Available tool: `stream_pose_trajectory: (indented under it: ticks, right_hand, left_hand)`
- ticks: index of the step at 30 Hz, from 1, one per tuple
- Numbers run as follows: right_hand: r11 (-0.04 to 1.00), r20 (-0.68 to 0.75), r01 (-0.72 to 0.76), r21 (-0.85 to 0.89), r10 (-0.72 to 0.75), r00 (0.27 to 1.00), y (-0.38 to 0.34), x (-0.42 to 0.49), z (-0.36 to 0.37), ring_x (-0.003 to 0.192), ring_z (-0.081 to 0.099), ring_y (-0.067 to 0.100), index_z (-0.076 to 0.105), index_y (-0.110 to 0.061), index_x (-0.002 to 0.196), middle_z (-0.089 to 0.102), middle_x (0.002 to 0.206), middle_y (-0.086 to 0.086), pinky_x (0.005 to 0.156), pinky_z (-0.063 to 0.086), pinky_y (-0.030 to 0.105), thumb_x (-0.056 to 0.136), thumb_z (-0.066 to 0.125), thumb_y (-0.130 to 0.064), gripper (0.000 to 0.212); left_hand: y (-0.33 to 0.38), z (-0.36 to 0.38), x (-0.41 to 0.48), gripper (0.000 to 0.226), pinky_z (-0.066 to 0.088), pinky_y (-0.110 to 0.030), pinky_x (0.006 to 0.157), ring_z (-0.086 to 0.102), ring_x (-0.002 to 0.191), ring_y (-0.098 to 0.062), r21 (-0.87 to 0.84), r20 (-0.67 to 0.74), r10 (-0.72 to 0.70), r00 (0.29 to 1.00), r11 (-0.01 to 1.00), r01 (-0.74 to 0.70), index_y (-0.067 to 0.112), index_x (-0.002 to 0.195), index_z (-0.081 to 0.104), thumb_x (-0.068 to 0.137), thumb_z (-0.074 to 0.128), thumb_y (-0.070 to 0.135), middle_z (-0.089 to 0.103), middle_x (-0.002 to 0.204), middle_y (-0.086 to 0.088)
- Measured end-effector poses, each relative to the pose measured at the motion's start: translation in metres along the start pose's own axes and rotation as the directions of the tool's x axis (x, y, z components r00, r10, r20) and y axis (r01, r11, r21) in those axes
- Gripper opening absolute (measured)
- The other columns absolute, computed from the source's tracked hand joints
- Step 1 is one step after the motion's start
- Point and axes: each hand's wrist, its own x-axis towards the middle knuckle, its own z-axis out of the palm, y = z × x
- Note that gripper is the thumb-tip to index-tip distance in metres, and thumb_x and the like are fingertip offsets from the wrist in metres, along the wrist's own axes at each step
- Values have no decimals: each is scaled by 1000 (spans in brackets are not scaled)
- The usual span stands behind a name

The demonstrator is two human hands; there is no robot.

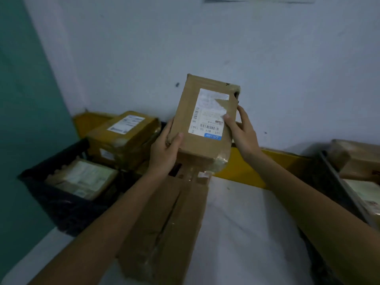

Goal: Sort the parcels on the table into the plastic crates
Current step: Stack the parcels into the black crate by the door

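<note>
**Parcel held up over the tabletop**

White tabletop (pixel 242 219) against a pale wall: both hands have a grip on a small box (pixel 205 120), left hand (pixel 164 153) at its lower corner, right hand (pixel 242 132) on its side. Dark crate (pixel 61 202) left holds parcels; a bigger carton (pixel 164 223) lies beneath.

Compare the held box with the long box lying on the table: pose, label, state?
The held box is raised off the table in both hands, left hand and right hand; the long box lies flat on the white table. The held box shows a large, partly torn shipping label; the long box shows only a small one at its far end. The long box is plainly bigger. Both are brown taped cardboard.
</note>
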Motion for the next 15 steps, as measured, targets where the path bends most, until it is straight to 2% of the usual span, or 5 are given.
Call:
stream_pose_trajectory:
  ticks: [4, 6, 9, 12, 15]
  right_hand:
    - [1000, 45, 9, 2, -9, 999, -11, 20, 58, 120, 55, 24, 7, -44, 147, 46, 142, 6, 87, 55, 44, 88, 57, -49, 77]
    - [999, 60, 32, -12, -31, 998, -17, 27, 87, 126, 50, 25, 6, -45, 147, 43, 145, 6, 95, 50, 45, 89, 56, -50, 77]
    - [999, 76, 37, -11, -36, 996, -24, 39, 127, 132, 43, 24, 4, -43, 148, 39, 148, 5, 88, 53, 34, 89, 56, -48, 78]
    - [1000, 105, 16, -4, -15, 994, -29, 52, 163, 131, 43, 28, 3, -46, 147, 35, 150, 6, 88, 54, 44, 86, 58, -51, 82]
    - [1000, 105, 24, 12, -25, 994, -40, 62, 196, 130, 43, 26, 5, -45, 148, 32, 151, 4, 71, 55, 25, 89, 56, -48, 78]
  left_hand:
    - [-7, -60, 28, 43, 38, 4, 64, 43, 109, -1, 58, -94, 1, 996, 998, 5, 30, 140, 38, 98, 45, 28, 43, 119, 17]
    - [-12, -88, 43, 42, 38, 3, 65, 45, 108, -2, 85, -112, 13, 994, 996, -4, 29, 140, 39, 98, 44, 28, 45, 119, 16]
    - [-21, -126, 69, 38, 44, -2, 66, 52, 97, -1, 109, -135, 48, 990, 993, -33, 25, 137, 43, 98, 44, 26, 50, 117, 11]
    - [-25, -156, 96, 31, 43, -6, 59, 50, 81, 2, 166, -180, 67, 981, 986, -37, 21, 129, 47, 99, 42, 26, 51, 110, 6]
    - [-29, -186, 122, 28, 40, -4, 54, 48, 81, 1, 180, -205, 41, 978, 984, -4, 21, 126, 49, 99, 41, 25, 50, 108, 4]
